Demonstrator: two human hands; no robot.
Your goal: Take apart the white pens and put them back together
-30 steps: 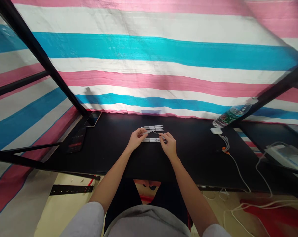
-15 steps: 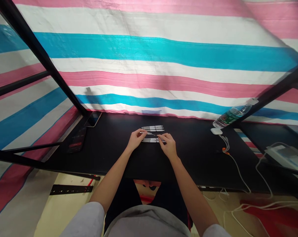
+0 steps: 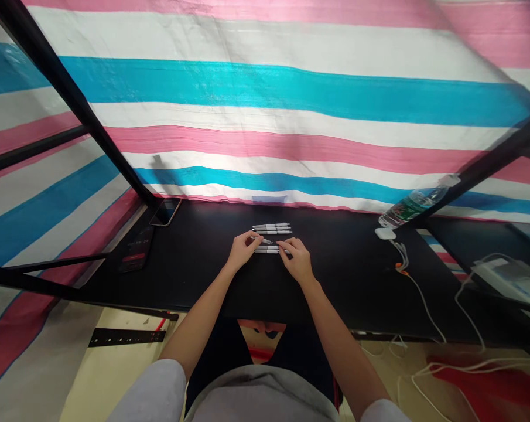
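Observation:
My left hand is closed on a light pen barrel that points right, its far end sticking out past my fingertips. Facing it, my right hand has its thumb and fingers pinched close to the barrel's right end. What sits in that pinch is too small to name. Just beyond my hands lies a row of white pens side by side. Nearer to me, more pens lie on the black table, their right ends partly hidden by my right fingers.
On the left of the black table lie two phones, one dark and one near the back. A water bottle leans at the right. By it are a white charger and cables. Striped sheeting hangs behind.
My right hand has shifted slightly left, closer to the barrel. A thin dark piece between the hands, visible before, hardly shows now. My left hand keeps its hold.

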